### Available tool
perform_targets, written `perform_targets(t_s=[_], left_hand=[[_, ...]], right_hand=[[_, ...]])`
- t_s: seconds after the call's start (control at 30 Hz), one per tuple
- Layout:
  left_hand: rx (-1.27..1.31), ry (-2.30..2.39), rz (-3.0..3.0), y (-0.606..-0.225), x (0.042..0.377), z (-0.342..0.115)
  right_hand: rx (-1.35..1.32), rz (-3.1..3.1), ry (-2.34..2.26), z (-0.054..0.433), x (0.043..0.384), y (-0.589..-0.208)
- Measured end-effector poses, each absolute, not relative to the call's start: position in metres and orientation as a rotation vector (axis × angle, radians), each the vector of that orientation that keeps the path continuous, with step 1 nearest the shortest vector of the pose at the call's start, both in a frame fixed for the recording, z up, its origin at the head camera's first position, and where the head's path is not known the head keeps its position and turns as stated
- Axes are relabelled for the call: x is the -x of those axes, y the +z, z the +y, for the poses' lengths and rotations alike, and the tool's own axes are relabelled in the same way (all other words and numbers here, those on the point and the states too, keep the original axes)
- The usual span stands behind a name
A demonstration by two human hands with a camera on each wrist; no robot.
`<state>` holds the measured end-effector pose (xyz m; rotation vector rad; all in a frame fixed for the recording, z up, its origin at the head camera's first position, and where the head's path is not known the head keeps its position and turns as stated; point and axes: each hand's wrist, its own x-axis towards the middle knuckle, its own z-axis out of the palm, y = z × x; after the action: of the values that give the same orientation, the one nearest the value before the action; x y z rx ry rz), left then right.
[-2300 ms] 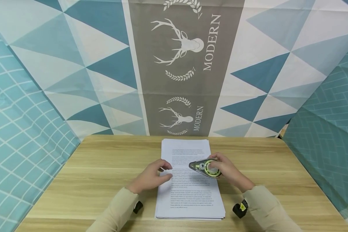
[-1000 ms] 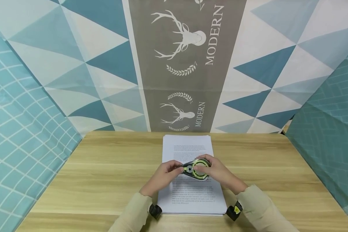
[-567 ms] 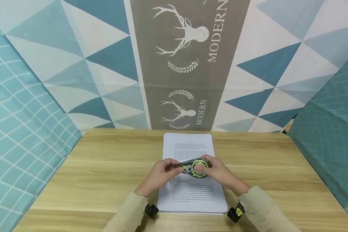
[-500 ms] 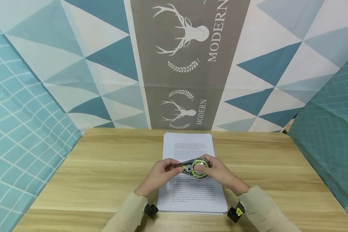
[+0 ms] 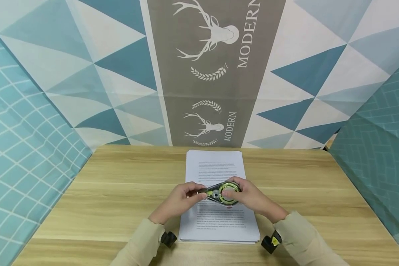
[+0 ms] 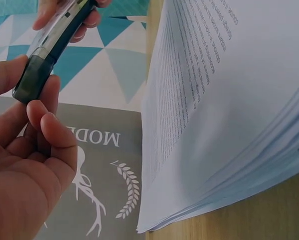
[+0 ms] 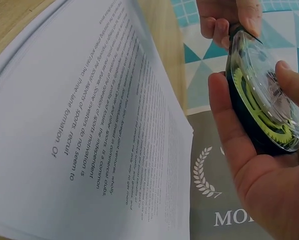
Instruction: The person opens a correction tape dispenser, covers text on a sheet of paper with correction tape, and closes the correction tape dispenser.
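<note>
A correction tape point(image 5: 216, 194) with a clear case, lime-green gear wheel and dark tapered end is held above the printed sheets point(image 5: 219, 221). My right hand point(image 5: 254, 197) grips its round body, thumb on the clear face and fingers underneath. The thumb and fingers of my left hand point(image 5: 176, 201) pinch the narrow end, where a dark translucent cap point(image 6: 34, 77) shows in the left wrist view. Seen from the right wrist, the correction tape point(image 7: 262, 95) stands on edge between both hands. Part of the cap is hidden by the left fingers.
The paper stack lies in the middle of a wooden table point(image 5: 119, 199). A patterned cloth point(image 5: 212, 85) rises at the table's far edge, with teal tile-print cloths on both sides. Black wrist cameras point(image 5: 270, 242) sit below each wrist.
My left hand came in from the left and took hold of the correction tape's narrow end. The right hand brought the tape slightly left. During the last half second, the hands barely moved.
</note>
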<state>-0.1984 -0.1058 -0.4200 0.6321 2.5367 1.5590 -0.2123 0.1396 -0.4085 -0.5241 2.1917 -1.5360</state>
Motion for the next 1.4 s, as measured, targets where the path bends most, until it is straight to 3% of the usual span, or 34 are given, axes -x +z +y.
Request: perform_targets(t_s=[0.83,1.4], left_hand=[[-0.317,1.726,2.533,-0.421,0.203,-0.136],[-0.061,1.478,2.702,-0.425,0.206,-0.203]], right_hand=[[0.332,2.124,-1.683,0.157,0.215,-0.409],[0.317,2.098,-1.726,0.166,0.215,-0.410]])
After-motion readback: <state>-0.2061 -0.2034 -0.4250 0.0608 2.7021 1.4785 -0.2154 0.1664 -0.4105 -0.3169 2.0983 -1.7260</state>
